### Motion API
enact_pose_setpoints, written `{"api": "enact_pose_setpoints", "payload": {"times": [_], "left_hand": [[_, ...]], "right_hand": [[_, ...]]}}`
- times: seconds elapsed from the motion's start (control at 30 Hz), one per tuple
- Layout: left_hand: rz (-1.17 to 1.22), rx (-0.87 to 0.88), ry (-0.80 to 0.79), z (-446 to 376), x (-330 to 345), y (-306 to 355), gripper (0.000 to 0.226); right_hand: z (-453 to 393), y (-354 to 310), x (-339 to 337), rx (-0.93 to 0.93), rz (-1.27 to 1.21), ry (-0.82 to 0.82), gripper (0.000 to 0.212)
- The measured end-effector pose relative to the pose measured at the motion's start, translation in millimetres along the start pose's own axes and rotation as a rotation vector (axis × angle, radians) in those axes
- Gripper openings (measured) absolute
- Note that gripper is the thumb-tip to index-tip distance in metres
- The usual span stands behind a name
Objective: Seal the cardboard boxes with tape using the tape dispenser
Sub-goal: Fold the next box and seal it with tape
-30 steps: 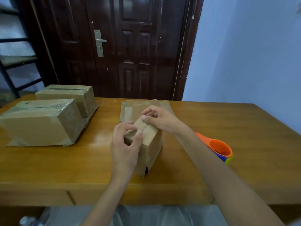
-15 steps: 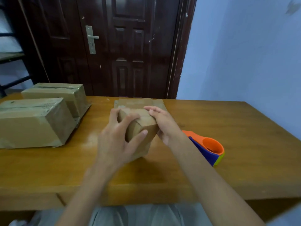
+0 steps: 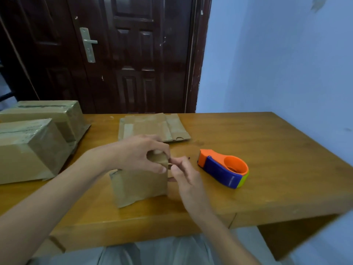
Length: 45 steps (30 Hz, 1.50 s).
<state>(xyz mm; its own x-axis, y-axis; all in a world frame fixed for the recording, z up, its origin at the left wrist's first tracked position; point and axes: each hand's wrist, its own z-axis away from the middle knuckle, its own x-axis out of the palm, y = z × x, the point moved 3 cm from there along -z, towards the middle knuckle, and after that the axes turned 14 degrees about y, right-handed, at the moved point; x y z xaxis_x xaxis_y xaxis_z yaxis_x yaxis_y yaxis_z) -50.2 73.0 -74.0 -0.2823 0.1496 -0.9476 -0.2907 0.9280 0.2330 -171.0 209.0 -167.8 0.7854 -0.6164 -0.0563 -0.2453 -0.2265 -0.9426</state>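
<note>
- Box (image 3: 140, 185) in hand: a small cardboard one stands upright near the front edge of the bench (image 3: 267, 150), between the two hands and just left of the tape dispenser (image 3: 224, 168).
- Left hand (image 3: 137, 153) comes over the top of the small box, fingers curled round its upper end and thumb on the near face, holding it closed.
- Right hand (image 3: 186, 177) sits at the box's upper right corner, fingers (image 3: 178, 162) pinching what looks like a small flap or tape end there; the blur makes it hard to tell which.
- Step, as I judge it: getting the top flaps folded flat and held shut before any tape goes on.
- To do it well, keep the left hand pressing down so the flaps meet with no gap, and tuck the corner piece flush so it cannot spring up under the tape.
- The dispenser lies on its side within easy reach of the right hand, untouched; only let go with the right once the left alone holds the closure.
- Risk: the box is light and tall, so a sideways pull could tip it; press straight down.
- Two larger taped boxes (image 3: 32, 148) sit well apart at the left, and a flattened cardboard piece (image 3: 150, 127) lies behind.
</note>
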Motion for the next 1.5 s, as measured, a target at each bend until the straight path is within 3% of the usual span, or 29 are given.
{"api": "enact_pose_setpoints", "payload": {"times": [0.13,0.27,0.33,0.43,0.7,0.77,0.87,0.97,1.03,1.17,1.27,1.33,1.4,1.5], "left_hand": [[0.105,-0.032,0.116,8.0,-0.5,-0.2,0.055],[-0.177,-0.042,0.302,21.8,0.3,6.4,0.05],[-0.245,-0.006,0.291,28.1,8.3,12.6,0.055],[-0.114,0.103,0.21,38.1,13.0,12.9,0.057],[-0.049,0.183,0.207,36.5,11.5,1.6,0.042],[-0.057,0.181,0.206,33.9,10.5,0.4,0.04],[-0.055,0.185,0.198,33.5,12.0,2.1,0.039],[-0.062,0.174,0.204,33.5,15.3,2.1,0.04],[-0.067,0.15,0.195,32.8,14.9,1.0,0.041],[-0.063,0.129,0.219,31.3,14.8,1.5,0.039],[-0.023,0.104,0.25,28.7,14.5,1.8,0.038],[0.033,0.083,0.255,27.8,13.2,0.1,0.036],[0.101,0.047,0.264,27.1,11.5,-2.5,0.031],[0.172,0.02,0.29,24.9,11.9,-4.3,0.028]], "right_hand": [[6.8,8.9,9.4,-0.084,0.106,0.085,0.033],[15.8,5.6,18.6,-0.109,0.142,0.111,0.035],[16.3,4.1,17.9,-0.125,0.142,0.106,0.033],[16.5,5.4,13.4,-0.188,0.149,0.126,0.03],[21.0,1.5,15.2,-0.237,0.253,0.086,0.032],[6.9,-8.9,-0.5,-0.288,0.445,0.038,0.036],[-28.3,-18.5,-59.0,-0.399,0.886,0.171,0.061],[-64.6,-5.6,-106.5,-0.185,1.444,0.091,0.094],[-80.6,11.4,-120.6,-0.016,1.519,-0.035,0.092],[-93.1,9.7,-126.2,0.013,1.241,-0.167,0.072],[-84.6,-9.6,-117.9,0.157,0.549,-0.25,0.058],[-74.6,-8.3,-104.7,0.408,0.096,-0.311,0.072],[-66.2,6.2,-87.4,0.631,-0.315,-0.379,0.099],[-63.6,26.9,-57.8,0.75,-0.493,-0.396,0.109]]}}
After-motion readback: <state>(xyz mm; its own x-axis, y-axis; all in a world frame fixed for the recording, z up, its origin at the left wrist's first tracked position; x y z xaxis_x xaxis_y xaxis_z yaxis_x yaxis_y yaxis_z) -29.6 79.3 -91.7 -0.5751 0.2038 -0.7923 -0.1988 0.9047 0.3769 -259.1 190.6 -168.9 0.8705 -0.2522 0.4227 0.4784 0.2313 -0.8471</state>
